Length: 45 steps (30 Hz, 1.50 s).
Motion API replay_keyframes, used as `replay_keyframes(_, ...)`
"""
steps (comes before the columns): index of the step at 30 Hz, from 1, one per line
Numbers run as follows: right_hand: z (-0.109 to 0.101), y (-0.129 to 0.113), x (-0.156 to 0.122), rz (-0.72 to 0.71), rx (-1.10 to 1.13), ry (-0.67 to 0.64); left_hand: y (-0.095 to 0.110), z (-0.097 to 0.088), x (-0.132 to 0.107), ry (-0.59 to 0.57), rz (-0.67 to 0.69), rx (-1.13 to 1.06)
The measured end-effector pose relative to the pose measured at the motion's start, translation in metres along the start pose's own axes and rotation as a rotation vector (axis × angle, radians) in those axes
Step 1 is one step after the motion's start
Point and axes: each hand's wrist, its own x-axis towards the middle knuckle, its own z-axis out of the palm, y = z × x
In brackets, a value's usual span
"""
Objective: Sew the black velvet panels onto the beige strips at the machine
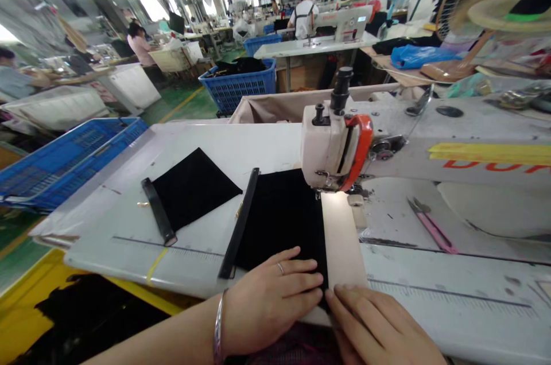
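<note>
A black fabric piece [279, 216] lies on the white sewing table, its right edge running under the needle area of the sewing machine [329, 147]. A dark strip [241, 221] with a small gold-coloured fitting borders its left side. My left hand [275, 296] rests on the near part of the fabric, fingers stretched out flat. At the near right corner, my right hand [379, 319] has its fingertips pressed together on the fabric edge; the thumb is hidden. A similar black piece [193, 190] with a dark strip lies farther left.
Pink-handled thread snips [433, 227] lie right of the machine head. A yellow bin [38, 307] holding black material stands at lower left, and a blue crate [73, 158] is beside the table. Behind are another blue crate [241, 86] and a seated person [303, 15].
</note>
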Motion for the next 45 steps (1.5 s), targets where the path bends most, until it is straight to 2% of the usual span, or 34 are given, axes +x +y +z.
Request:
replay_keyframes(5,0.002,0.006,0.011,0.016,0.011,0.039,-0.015,0.014,0.004,0.08,0.045,0.057)
replay_keyframes(13,0.001,0.017,0.028,0.061,0.065,0.024,-0.035,0.004,0.023,0.1,0.066,0.063)
replay_keyframes(24,0.009,0.036,0.054,0.155,0.067,-0.093,-0.07,0.002,0.044,0.04,0.05,0.132)
replay_keyframes(31,0.013,0.051,0.071,0.157,0.015,-0.129,-0.092,0.002,0.058,0.078,0.04,0.173)
replay_keyframes(37,0.015,0.064,0.086,0.155,-0.077,-0.146,-0.104,-0.003,0.074,0.089,-0.009,0.163)
replay_keyframes(45,0.023,0.073,0.097,0.179,-0.135,-0.181,-0.119,0.004,0.082,0.162,-0.089,0.148)
